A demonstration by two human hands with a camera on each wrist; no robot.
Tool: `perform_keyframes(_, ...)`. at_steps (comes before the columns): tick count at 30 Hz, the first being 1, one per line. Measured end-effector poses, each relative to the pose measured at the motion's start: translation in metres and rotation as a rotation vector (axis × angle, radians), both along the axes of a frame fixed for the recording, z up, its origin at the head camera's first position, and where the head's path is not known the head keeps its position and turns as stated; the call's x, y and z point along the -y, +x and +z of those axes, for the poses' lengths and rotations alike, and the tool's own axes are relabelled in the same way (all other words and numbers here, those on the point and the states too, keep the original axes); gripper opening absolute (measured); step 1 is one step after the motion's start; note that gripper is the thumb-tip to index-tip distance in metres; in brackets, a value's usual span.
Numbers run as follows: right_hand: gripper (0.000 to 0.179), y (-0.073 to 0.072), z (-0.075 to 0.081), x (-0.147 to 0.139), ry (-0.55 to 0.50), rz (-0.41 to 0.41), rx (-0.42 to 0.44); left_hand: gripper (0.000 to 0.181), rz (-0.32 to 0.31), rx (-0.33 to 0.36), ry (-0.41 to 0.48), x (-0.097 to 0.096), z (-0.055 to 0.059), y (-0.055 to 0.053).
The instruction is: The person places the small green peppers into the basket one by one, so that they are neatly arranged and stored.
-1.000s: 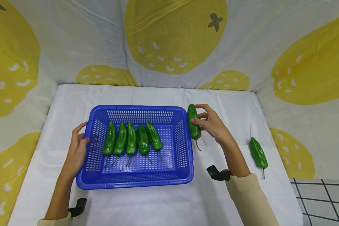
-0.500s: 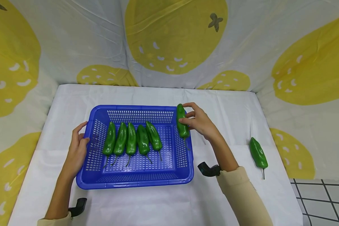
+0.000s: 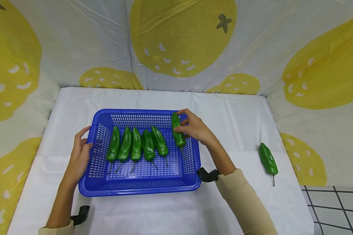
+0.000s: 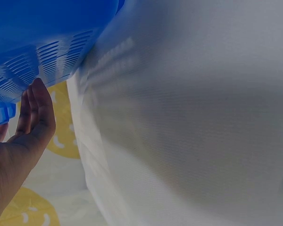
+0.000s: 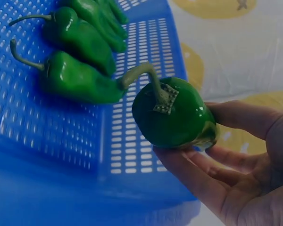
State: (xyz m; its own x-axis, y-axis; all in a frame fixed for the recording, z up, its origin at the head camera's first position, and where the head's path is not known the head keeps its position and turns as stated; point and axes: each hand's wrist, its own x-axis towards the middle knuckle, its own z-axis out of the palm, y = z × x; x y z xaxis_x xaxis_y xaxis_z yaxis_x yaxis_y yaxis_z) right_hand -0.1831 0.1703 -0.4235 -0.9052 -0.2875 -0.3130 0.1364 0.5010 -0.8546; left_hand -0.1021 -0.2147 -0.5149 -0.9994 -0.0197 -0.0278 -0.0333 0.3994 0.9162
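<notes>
My right hand (image 3: 195,129) pinches a green pepper (image 3: 177,132) between thumb and fingers, over the right part of the blue plastic basket (image 3: 139,190). In the right wrist view, that pepper (image 5: 172,115) points its bent stem toward the camera. Several more green peppers (image 3: 136,145) lie side by side inside the basket, stems toward the near side. At the basket's left rim, my left hand (image 3: 80,155) grips with thumb and fingers; the left wrist view has its fingers (image 4: 43,101) against the slotted outer wall.
One more green pepper (image 3: 268,160) lies on the white-covered table (image 3: 229,209) at the right. Behind and beside the table hangs a white cloth (image 3: 261,39) with yellow fruit prints. Floor tiles (image 3: 338,209) show at the lower right.
My right hand has carried the pepper leftward, from beside the basket's right rim to over its inside. The left hand and the basket stay in place.
</notes>
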Motion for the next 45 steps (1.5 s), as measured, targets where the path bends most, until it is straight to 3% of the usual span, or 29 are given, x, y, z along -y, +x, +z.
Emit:
perform_keyframes(20,0.066,-0.003,-0.021,0.037,0.144,0.097,0.038,0.057,0.010,0.001,-0.008,-0.001,0.003,0.001)
perform_keyframes(30,0.065,-0.004,-0.028,0.043,0.295,0.131,-0.021,0.057,0.008,-0.004,-0.012,-0.002,0.004,0.001)
perform_keyframes(38,0.064,-0.002,-0.032,0.046,0.380,0.150,-0.021,0.057,0.008,-0.002,-0.010,-0.002,0.004,0.002)
perform_keyframes(45,0.064,0.000,-0.039,0.051,0.370,0.170,-0.009,0.057,0.008,0.004,0.003,-0.002,0.005,0.003)
